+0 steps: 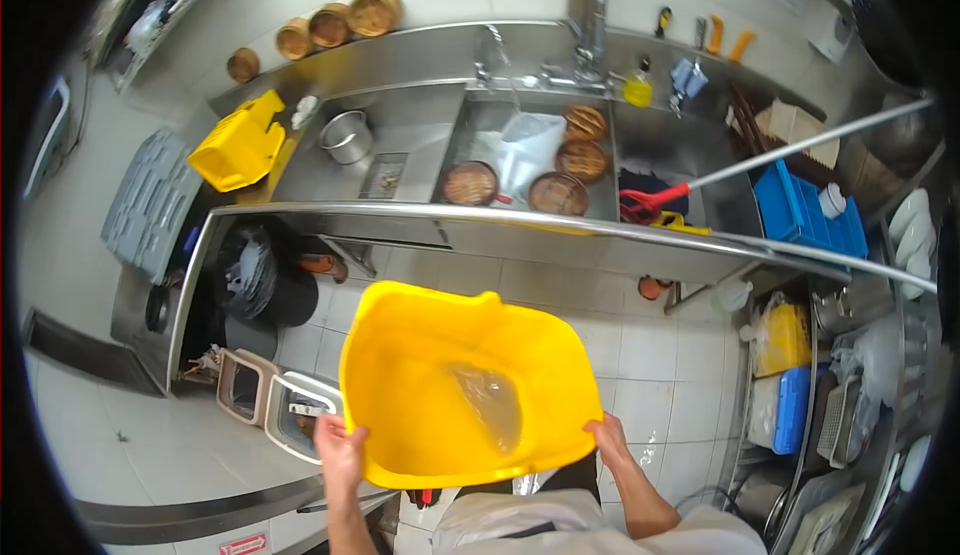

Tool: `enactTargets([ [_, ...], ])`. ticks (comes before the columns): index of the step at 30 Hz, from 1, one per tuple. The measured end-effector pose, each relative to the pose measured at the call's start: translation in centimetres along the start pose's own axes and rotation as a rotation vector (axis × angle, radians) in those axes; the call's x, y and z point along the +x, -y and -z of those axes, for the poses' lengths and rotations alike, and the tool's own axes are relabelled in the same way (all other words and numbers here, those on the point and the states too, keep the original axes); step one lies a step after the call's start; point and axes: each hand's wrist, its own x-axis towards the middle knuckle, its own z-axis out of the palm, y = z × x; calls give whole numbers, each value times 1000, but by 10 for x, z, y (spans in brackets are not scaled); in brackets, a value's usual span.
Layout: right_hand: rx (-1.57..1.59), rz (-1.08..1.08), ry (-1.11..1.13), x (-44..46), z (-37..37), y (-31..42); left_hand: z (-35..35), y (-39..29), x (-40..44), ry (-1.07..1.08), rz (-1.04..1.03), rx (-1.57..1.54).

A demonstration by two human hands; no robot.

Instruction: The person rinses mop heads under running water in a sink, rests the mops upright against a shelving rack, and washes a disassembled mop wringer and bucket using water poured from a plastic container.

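Observation:
A large yellow bucket [400, 385] is held level in front of my body, its open top facing up. A little cloudy water [492, 410] lies at its bottom. My left hand [341, 447] is closed on the rim at the lower left corner. On the right side, my right hand [607, 439] grips the rim, fingers partly hidden behind the wall. Beyond the bucket stands a steel sink [460, 135] with round wooden steamers [470, 184] and a whitish bag [530, 150] under a tap.
A yellow wringer [240, 145] sits on the counter's left end. Below are a black bin [290, 290] and smaller bins [243, 387]. A mop handle [810, 145] slants over the right basin, near a blue basket [800, 215]. Shelves [812, 395] with containers stand at right.

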Motion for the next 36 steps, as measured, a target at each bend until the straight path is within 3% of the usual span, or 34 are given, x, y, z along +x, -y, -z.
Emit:
enactTargets([
  [2,25,2,168,1,-46,43,37,-74,8,-98,85,2],
  [4,19,14,322,14,-100,99,67,-142,23,-108,-17,-264],
  [10,22,45,652,43,-249,277,157,-251,139,-119,-301,-395],
  [12,34,38,765,80,-295,321,166,-295,184,-187,-351,-276],
  [13,38,40,801,100,-317,335,181,-310,218,-76,-372,-262],
  [16,138,10,872,141,-374,393,148,-363,297,-226,-368,-257],
  [18,195,-114,920,170,-403,425,128,-386,358,-54,-370,-140],
  [21,198,-244,1048,258,-453,422,87,-409,436,-26,-299,-64],
  [22,165,-284,1069,270,-461,432,66,-416,446,-145,-315,-81],
  [24,175,-323,1039,301,-483,441,45,-428,486,-145,-291,-31],
  [31,276,-615,1036,355,-532,439,-40,-451,585,-104,-166,-5],
  [34,292,-705,1189,370,-541,429,-62,-448,610,-63,-147,30],
  [36,307,-753,1168,378,-551,420,-74,-448,614,-54,-139,35],
])
